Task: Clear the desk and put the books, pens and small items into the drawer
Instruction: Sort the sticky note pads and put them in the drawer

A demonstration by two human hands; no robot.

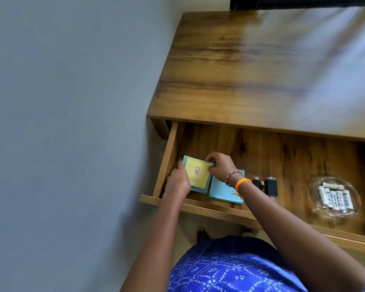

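Yellow book [198, 173], blue book [223, 191]

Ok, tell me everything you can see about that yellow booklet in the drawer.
The yellow booklet is a small, thin, paper-covered book with a small red-bordered label near the middle of its cover. It lies flat on a light blue booklet at the left end of the open wooden drawer. The left hand holds its left edge and the right hand pinches its upper right corner. Another light blue booklet lies just to its right.
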